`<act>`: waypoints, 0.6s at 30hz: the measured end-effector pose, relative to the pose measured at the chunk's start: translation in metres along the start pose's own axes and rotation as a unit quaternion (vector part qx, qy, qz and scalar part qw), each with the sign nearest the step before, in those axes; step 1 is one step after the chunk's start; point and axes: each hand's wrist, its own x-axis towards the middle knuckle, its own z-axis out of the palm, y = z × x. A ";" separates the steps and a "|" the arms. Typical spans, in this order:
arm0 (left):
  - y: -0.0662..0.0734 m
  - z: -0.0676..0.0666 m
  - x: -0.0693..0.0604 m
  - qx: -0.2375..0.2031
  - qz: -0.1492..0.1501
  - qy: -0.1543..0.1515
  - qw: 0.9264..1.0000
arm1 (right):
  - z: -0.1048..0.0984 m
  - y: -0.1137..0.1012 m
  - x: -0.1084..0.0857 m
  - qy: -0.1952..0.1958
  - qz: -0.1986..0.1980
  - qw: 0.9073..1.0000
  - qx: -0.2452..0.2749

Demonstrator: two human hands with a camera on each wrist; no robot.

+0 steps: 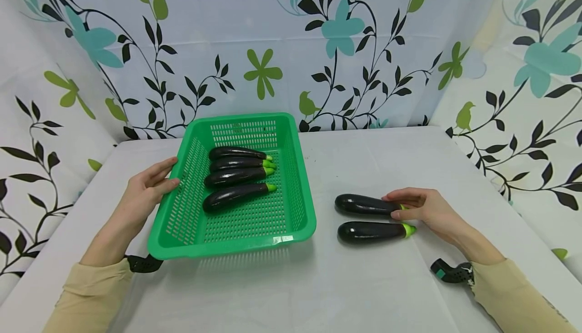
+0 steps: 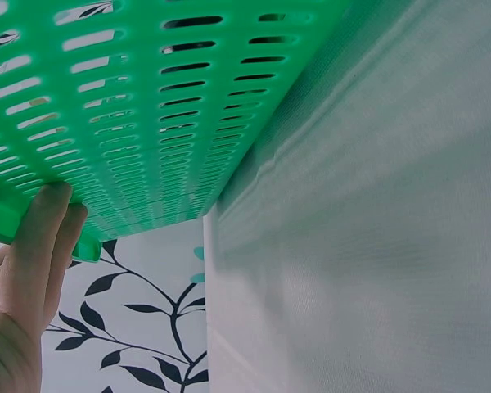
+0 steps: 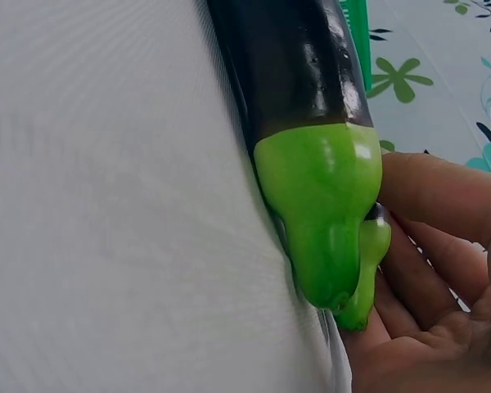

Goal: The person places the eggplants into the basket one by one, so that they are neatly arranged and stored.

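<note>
A green plastic basket (image 1: 301, 191) with slotted walls stands left of centre in the head view, several dark eggplants (image 1: 236, 197) lying across its floor. My left hand (image 1: 147, 186) grips its left rim, thumb on top; the left wrist view has fingers (image 2: 45, 254) against the rim's underside. Two more eggplants lie on the table right of the basket, green ends to the right. Around the green end of the farther eggplant (image 1: 364, 204), my right hand (image 1: 420, 206) has its thumb and fingers. The nearer eggplant (image 1: 373, 232) lies just in front, large in the right wrist view.
White cloth covers the table (image 1: 291, 292). Behind it and at both sides hangs a curtain (image 1: 273, 30) printed with leaves and flowers. Each wrist carries a black strap, the right strap (image 1: 452, 271) showing below the sleeve.
</note>
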 end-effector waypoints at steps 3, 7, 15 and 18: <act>-0.001 0.000 0.000 0.000 0.001 -0.001 1.000 | 0.000 0.000 0.000 0.000 0.001 1.000 0.004; -0.001 -0.001 0.000 -0.001 0.002 -0.001 1.000 | 0.000 0.001 0.000 -0.003 0.000 1.000 -0.007; -0.001 -0.001 0.000 -0.006 0.004 -0.002 1.000 | 0.001 0.001 0.000 0.002 0.003 1.000 -0.012; 0.000 -0.001 0.000 -0.008 0.003 -0.003 1.000 | 0.000 0.001 0.000 0.007 0.003 1.000 0.001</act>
